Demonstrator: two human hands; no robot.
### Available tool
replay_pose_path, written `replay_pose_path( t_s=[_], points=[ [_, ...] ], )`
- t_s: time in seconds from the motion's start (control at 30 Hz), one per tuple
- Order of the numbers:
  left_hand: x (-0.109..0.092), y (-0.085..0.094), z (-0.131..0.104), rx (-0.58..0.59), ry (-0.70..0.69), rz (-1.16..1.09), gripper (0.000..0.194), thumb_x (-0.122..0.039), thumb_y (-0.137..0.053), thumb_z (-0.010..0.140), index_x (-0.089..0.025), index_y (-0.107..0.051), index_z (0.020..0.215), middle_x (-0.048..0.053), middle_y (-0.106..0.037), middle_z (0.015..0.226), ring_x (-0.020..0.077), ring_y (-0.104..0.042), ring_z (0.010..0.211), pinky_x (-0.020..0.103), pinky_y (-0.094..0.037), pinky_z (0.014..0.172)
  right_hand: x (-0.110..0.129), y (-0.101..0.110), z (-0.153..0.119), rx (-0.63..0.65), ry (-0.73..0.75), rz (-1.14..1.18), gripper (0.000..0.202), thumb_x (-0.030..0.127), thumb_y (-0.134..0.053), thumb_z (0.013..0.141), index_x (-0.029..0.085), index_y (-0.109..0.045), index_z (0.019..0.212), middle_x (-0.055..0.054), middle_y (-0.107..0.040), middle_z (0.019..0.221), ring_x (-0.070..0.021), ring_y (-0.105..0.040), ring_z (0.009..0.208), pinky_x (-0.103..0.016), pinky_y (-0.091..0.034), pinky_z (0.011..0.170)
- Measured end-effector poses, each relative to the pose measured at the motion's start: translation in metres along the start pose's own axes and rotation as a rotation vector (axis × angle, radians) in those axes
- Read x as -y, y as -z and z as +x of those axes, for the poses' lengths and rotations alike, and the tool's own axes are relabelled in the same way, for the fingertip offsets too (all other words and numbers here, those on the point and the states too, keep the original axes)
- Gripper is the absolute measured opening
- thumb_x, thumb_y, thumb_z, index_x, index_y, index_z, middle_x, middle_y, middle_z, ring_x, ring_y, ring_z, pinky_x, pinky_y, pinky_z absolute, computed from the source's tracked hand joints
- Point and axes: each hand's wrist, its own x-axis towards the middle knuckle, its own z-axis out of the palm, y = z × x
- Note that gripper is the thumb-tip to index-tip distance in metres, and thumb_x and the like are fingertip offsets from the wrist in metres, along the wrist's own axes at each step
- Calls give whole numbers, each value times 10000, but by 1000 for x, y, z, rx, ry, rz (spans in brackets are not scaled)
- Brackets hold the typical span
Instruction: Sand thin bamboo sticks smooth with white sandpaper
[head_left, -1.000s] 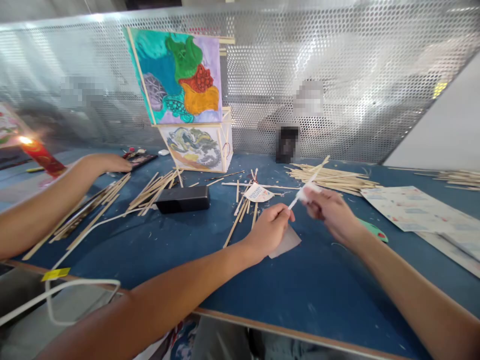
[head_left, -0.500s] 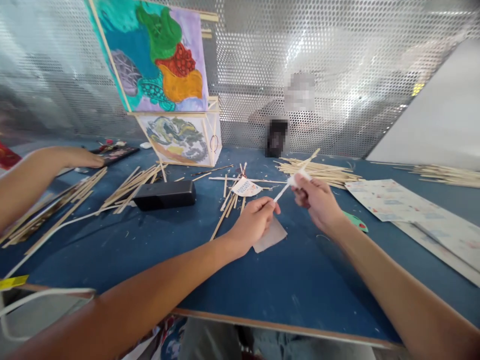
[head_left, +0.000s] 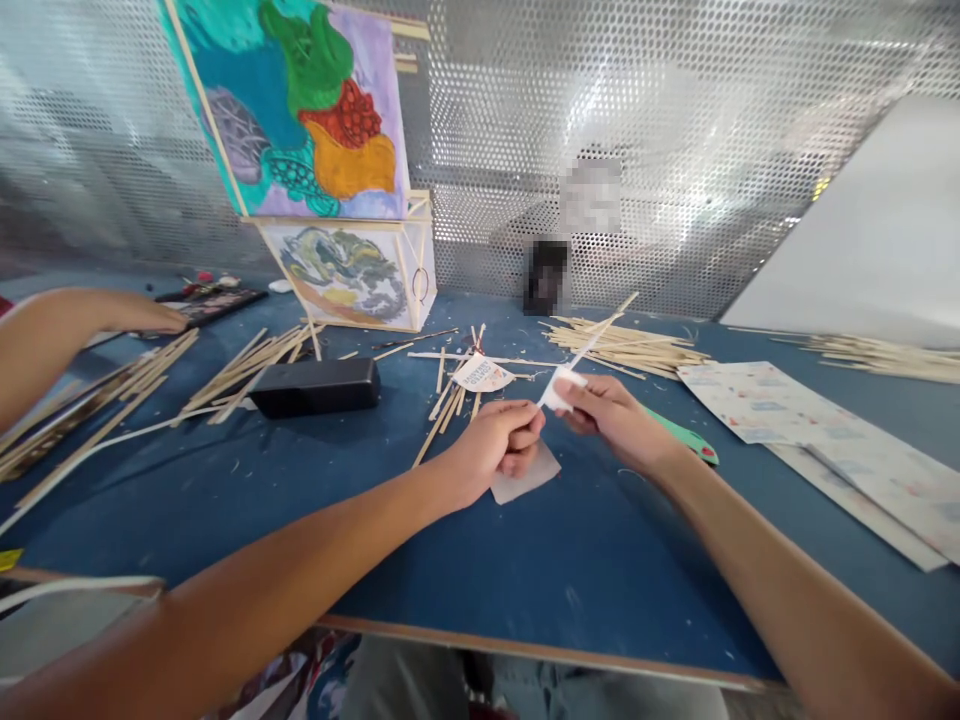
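My left hand is closed around the near end of a thin wooden stick, which slants up and away to the right. My right hand pinches a small folded piece of sandpaper, white side out, wrapped about the stick close to my left fingers. Beneath my left hand lies a grey-brown square of sandpaper. Just beyond, a white scrap printed "coated abrasive" rests on several loose sticks. A green tool handle, partly hidden by my right forearm, lies on the table.
A pile of sticks lies beyond my right hand, printed sheets to the right. A black box and more sticks are at left. Painted panels on a wooden frame stand behind. Another person's arm reaches in at far left.
My right hand has drawn the folded sandpaper down along the stick, toward my left hand. The left hand keeps its hold, and the view has shifted slightly.
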Motion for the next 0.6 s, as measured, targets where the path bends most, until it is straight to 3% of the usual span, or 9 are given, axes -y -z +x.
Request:
replay_pose_path(
  t_s=[0.1, 0.27, 0.4, 0.53, 0.6],
  points=[
    [0, -3, -1, -2, -26, -6, 316, -406, -634, 1043, -150, -591, 862, -95, -448, 638, 33, -336, 446, 158, -307, 404, -3, 1, 2, -91, 55, 26, 610, 779, -752, 775, 218, -529, 690, 67, -407, 551, -66, -257, 476, -240, -190, 428],
    [0, -6, -1, -1, -33, -12, 325, -391, -639, 1042, -154, -570, 830, -111, -388, 606, 27, -278, 426, 154, -256, 385, -7, 1, 3, -16, 10, -5, 537, 644, -886, 715, 200, -585, 678, 56, -433, 524, -76, -337, 466, -250, -235, 430],
    [0, -3, -1, 21, -19, -30, 320, -390, -640, 1041, -151, -577, 838, -106, -410, 616, 27, -297, 432, 152, -267, 387, -5, 0, 2, -91, 62, 24, 592, 769, -755, 778, 212, -568, 707, 62, -430, 559, -67, -281, 483, -242, -201, 442],
    [-2, 3, -1, 55, 22, -47, 307, -396, -643, 1038, -147, -594, 866, -93, -459, 644, 29, -337, 444, 153, -298, 396, -4, -3, 1, 15, 12, -5, 557, 679, -875, 699, 194, -603, 678, 42, -463, 535, -81, -343, 477, -259, -236, 445],
    [-5, 5, -1, 60, 34, -51, 301, -406, -639, 1039, -147, -603, 890, -85, -480, 661, 33, -357, 454, 156, -319, 406, -4, -3, 2, -35, 43, 13, 577, 738, -811, 739, 205, -592, 705, 44, -471, 564, -77, -320, 489, -255, -229, 454]
  ],
)
